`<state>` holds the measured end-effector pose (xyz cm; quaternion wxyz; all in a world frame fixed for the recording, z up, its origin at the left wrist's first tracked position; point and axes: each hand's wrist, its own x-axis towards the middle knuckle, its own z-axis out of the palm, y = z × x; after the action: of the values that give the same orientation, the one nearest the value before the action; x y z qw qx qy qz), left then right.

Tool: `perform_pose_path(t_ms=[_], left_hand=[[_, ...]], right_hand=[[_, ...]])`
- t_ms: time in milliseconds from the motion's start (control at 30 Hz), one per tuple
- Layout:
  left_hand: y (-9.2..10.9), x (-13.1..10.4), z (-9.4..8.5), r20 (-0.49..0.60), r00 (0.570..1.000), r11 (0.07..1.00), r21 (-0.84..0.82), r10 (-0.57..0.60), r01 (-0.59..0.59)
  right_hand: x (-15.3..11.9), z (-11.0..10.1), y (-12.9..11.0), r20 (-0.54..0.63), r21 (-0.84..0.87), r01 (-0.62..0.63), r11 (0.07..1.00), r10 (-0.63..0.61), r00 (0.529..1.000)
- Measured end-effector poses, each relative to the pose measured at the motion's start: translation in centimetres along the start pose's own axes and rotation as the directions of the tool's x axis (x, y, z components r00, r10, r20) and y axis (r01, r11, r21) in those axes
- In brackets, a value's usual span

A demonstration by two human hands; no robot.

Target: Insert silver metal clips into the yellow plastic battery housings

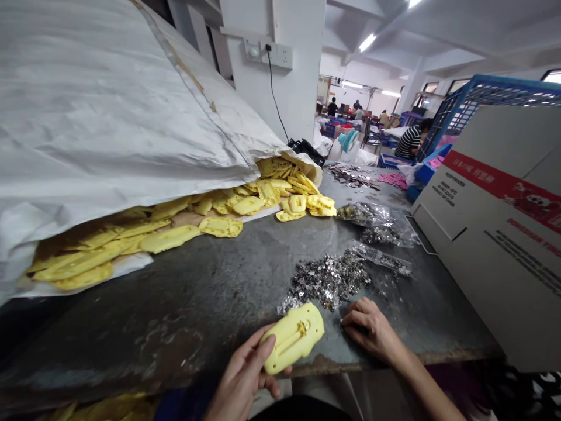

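Observation:
My left hand (248, 371) grips a yellow plastic shell (293, 339), thumb on top and fingers beneath. A long recess runs along the shell's upturned face, with small holes near its ends. My right hand (370, 327) rests by the tabletop to the right of the shell, its fingers curled and pinched together. Whatever lies between those fingertips is too small to make out. Just beyond both hands spreads a heap of small shiny metal pieces (328, 278).
A large white sack (109, 105) spills yellow shells (170, 237) along the left of the dark table (210, 280). Clear bags of metal parts (372, 216) lie behind the heap. A printed carton (495, 234) stands at right. Farther back, a person in stripes (408, 142) sits.

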<state>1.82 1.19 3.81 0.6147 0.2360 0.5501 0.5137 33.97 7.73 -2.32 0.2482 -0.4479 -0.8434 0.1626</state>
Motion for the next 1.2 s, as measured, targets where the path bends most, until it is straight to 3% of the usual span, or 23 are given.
perform_pose_path(t_ms=[233,600,800,867,1000,1200], left_hand=[[0.1,-0.3,0.1,-0.016,1.0,1.0,-0.022,-0.004,0.003],[0.5,-0.2,0.0,0.061,0.998,1.0,-0.001,-0.002,0.002],[1.2,-1.0,-0.7,0.169,0.986,1.0,0.017,-0.001,-0.002],[0.9,-1.0,-0.9,0.199,0.98,1.0,0.007,-0.005,0.003],[0.8,-1.3,-1.0,0.229,0.973,1.0,0.014,-0.013,0.01],[0.8,-1.6,-0.6,0.217,0.976,1.0,0.009,0.004,-0.006]], right_hand=[[-0.1,0.4,-0.3,-0.001,-0.033,-0.008,0.999,0.008,1.0],[0.9,-0.4,-1.0,-0.09,-0.055,0.032,0.998,-0.037,0.995],[-0.8,-3.1,-2.3,-0.029,0.113,-0.155,0.981,0.159,0.987],[-1.5,-3.9,-2.1,-0.114,0.136,-0.219,0.966,0.235,0.965],[-2.5,-4.9,-2.6,-0.21,0.146,-0.238,0.96,0.265,0.941],[-1.6,-4.2,-4.2,-0.101,0.008,-0.167,0.986,0.167,0.981]])
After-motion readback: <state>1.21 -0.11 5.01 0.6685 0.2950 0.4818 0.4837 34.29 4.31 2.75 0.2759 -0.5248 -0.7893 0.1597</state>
